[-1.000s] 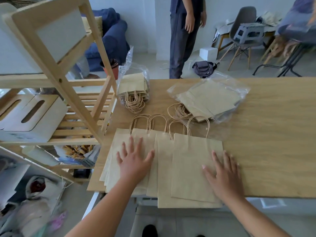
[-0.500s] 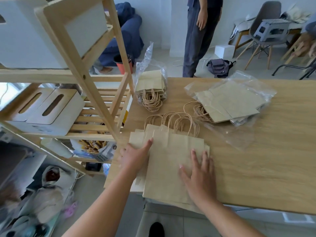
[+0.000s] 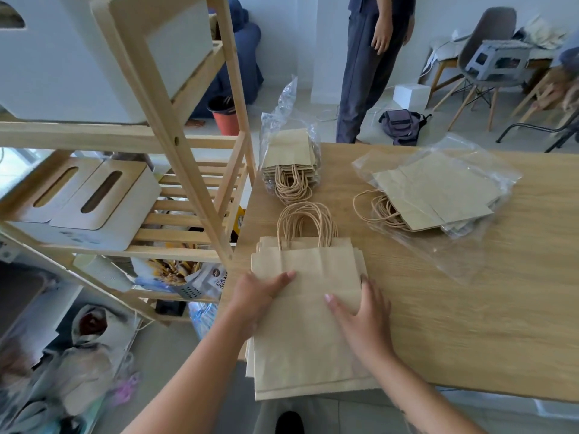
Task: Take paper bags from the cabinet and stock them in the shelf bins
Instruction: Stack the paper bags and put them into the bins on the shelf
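Both hands are pressing in on a stack of paper bags (image 3: 308, 311) at the desk's (image 3: 470, 308) near left corner, apparently squaring it for one lift. The left hand (image 3: 260, 297) is clasping the left edge, thumb on top; the right hand (image 3: 365, 317) is lying open against the right side. The stack's long axis is running near-to-far, handles (image 3: 305, 225) pointing away, bottom overhanging the near edge.

I note matt kraft paper bags (image 3: 310, 327) with what look like twisted-paper handles, a light wood-grain table (image 3: 485, 308), glossy clear plastic wrap (image 3: 463, 255), and an unvarnished-looking wooden shelf (image 3: 175, 142).
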`<state>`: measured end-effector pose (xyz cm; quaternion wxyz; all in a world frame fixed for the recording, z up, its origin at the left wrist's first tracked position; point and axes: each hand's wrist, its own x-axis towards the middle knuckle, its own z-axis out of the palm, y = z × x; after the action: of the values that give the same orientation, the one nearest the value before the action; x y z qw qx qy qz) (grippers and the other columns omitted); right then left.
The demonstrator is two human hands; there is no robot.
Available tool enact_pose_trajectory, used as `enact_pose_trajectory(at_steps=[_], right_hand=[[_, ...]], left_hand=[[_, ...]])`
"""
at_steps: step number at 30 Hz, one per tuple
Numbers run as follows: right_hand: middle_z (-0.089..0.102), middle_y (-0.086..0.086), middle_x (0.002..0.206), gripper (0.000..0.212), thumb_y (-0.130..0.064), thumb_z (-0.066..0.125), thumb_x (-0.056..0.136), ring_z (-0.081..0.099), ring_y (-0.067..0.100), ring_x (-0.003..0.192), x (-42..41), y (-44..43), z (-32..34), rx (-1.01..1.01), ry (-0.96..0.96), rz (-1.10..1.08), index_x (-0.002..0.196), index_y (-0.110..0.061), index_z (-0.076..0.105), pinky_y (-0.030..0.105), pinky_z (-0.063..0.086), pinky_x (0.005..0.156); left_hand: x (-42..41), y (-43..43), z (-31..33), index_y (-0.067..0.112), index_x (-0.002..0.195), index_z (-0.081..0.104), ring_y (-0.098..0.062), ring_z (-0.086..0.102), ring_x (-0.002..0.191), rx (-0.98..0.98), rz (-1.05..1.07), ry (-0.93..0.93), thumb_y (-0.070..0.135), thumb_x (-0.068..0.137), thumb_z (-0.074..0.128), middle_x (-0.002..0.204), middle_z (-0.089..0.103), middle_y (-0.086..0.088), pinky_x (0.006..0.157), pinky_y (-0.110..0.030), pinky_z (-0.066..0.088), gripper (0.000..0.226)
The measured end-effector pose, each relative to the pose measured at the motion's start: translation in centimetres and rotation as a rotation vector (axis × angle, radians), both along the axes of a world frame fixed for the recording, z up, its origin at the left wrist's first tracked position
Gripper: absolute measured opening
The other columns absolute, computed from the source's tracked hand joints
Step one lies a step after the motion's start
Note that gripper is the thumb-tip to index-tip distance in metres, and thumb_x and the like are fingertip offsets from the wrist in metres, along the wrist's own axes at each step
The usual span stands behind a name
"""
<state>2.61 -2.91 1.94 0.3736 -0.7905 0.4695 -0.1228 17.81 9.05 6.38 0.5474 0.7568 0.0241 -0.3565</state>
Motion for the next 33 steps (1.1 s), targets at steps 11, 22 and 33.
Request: enact_pose_trajectory(at_steps=[11, 22, 33], right_hand=[[0.072, -0.005, 0.107, 0.059, -0.018, 0.088, 0.068, 0.071, 0.006, 0.088, 2.0, -5.9, 6.9, 0.488, -0.53, 0.053, 0.114, -0.029, 0.052, 0.027, 0.057, 0.072], [0.066, -0.018, 0.103, 0.058, -0.025, 0.085, 0.073, 0.061, -0.009, 0.093, 3.1, -9.7, 10.6, 0.239, -0.478, 0.328, 0.104, -0.047, 0.041, 0.022, 0.049, 0.082], [0.04, -0.011, 0.148, 0.086, -0.04, 0.083, 0.071, 0.039, 0.011, 0.136, 3.8, -11.9, 12.9, 0.044, -0.363, 0.512, 0.141, -0.041, 0.033, 0.034, 0.034, 0.111]], left_hand=[[1.4, -1.7, 4.7, 0.012, 0.119, 0.065, -0.022, 0.073, 0.098, -0.325, -0.079, -0.245, 0.026, 0.067, 0.089, 0.104, 0.077, -0.005, 0.081, -0.039, 0.061, 0.059], [2.4, -2.4, 6.8, 0.034, 0.14, 0.033, -0.013, 0.056, 0.121, -0.258, -0.098, -0.631, 0.04, 0.048, 0.093, 0.133, 0.055, 0.004, 0.1, -0.036, 0.05, 0.109], [4.0, -1.6, 7.9, 0.047, 0.142, 0.033, -0.006, 0.049, 0.125, -0.132, -0.28, -0.773, 0.041, 0.061, 0.09, 0.136, 0.048, 0.005, 0.107, -0.038, 0.045, 0.1]])
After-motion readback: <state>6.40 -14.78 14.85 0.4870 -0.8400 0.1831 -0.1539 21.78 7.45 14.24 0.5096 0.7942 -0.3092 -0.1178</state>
